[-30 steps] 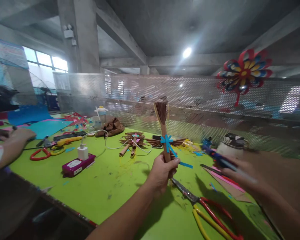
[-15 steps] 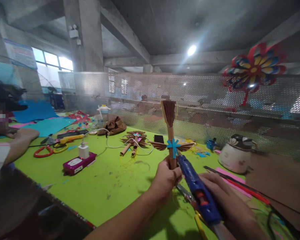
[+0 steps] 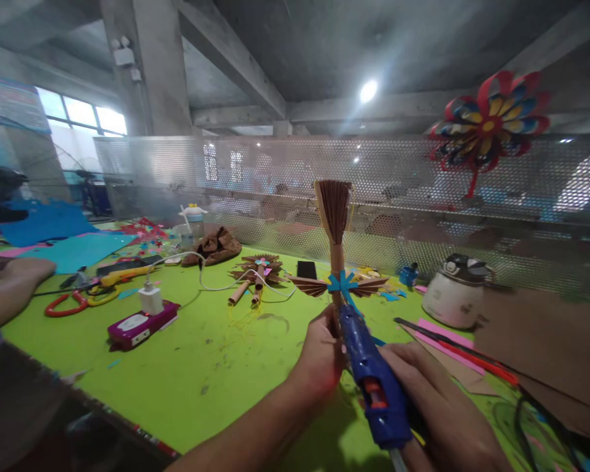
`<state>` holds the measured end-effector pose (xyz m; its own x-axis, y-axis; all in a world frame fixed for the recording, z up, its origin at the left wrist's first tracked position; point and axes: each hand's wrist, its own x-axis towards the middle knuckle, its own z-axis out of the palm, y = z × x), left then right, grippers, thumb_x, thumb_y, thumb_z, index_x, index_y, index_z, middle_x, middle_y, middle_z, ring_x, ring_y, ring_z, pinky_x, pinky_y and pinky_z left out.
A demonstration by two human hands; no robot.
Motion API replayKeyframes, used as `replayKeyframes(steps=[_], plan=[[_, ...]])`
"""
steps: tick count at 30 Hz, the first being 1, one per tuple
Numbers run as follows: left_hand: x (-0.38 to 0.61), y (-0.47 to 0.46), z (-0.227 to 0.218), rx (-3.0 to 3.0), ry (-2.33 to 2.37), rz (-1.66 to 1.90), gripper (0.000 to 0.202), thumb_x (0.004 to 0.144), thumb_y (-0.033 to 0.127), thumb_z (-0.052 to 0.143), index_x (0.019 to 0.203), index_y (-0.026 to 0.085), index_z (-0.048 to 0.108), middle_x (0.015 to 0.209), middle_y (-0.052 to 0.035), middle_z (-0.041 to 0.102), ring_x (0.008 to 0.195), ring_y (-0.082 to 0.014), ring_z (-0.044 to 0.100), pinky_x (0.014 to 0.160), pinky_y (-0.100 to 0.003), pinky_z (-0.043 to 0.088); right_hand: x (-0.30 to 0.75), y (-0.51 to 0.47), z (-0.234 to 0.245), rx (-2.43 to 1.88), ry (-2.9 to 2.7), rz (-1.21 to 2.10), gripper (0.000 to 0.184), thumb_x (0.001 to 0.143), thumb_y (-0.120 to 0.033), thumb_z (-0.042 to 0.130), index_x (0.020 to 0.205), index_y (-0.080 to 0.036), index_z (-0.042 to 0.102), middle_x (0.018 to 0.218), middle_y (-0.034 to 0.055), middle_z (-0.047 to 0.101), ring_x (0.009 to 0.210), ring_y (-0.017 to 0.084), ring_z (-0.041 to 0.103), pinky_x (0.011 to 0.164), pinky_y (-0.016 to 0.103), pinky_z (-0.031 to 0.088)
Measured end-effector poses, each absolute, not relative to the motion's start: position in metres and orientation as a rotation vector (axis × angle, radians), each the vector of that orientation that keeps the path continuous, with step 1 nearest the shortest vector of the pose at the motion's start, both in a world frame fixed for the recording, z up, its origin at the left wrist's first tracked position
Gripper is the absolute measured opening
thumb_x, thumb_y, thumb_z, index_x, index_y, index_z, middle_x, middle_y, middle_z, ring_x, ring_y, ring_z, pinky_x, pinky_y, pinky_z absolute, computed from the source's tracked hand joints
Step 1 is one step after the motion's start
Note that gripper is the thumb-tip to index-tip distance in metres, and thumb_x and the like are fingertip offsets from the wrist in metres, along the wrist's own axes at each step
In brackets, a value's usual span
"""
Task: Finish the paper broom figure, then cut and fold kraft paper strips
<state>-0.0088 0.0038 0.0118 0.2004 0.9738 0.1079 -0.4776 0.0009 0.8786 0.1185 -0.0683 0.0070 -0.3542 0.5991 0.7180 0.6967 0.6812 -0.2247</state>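
My left hand (image 3: 319, 357) is closed round the lower stem of a brown paper broom (image 3: 335, 226), holding it upright above the green table (image 3: 216, 354). A small blue paper bow (image 3: 341, 284) is fixed to the stem just above my fingers. My right hand (image 3: 442, 410) grips a blue glue gun (image 3: 371, 380); its nozzle points up at the stem close under the bow, next to my left fingers.
A white glue pot (image 3: 453, 292) stands to the right by brown card (image 3: 545, 341) and pink strips. Finished paper brooms (image 3: 255, 278), a purple power bank with charger (image 3: 140, 318) and red-yellow scissors (image 3: 76, 301) lie left. Another person's hand (image 3: 10, 282) rests at far left. Mesh screen behind carries a pinwheel (image 3: 489, 124).
My right hand picked up the glue gun from the right side and brought its nozzle against the broom stem under the bow. The broom stayed upright in my left hand.
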Motion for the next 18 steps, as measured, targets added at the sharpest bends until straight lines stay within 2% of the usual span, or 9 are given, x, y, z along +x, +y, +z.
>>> replayKeyframes(steps=[8,18], plan=[[-0.008,0.001,0.015,0.954,0.649,1.262,0.03,0.054,0.019,0.077,0.072,0.016,0.054,0.062,0.0038,0.051,0.051,-0.006,0.041,0.05,-0.019,0.034,0.118,-0.069,0.005,-1.011,-2.051,-0.152,0.043,0.08,-0.014,0.044,0.123,-0.022,0.043,0.102,0.0116,0.054,0.097,0.024,0.055,0.076,0.033,0.051],[-0.003,0.002,0.01,0.898,0.684,1.353,0.025,0.055,0.018,0.075,0.069,0.016,0.055,0.059,0.0051,0.05,0.049,-0.0056,0.039,0.049,-0.019,0.032,0.119,-0.065,-0.004,-1.031,-2.058,-0.178,0.05,0.077,-0.01,0.044,0.125,-0.02,0.04,0.104,0.012,0.052,0.099,0.024,0.053,0.078,0.034,0.05]])
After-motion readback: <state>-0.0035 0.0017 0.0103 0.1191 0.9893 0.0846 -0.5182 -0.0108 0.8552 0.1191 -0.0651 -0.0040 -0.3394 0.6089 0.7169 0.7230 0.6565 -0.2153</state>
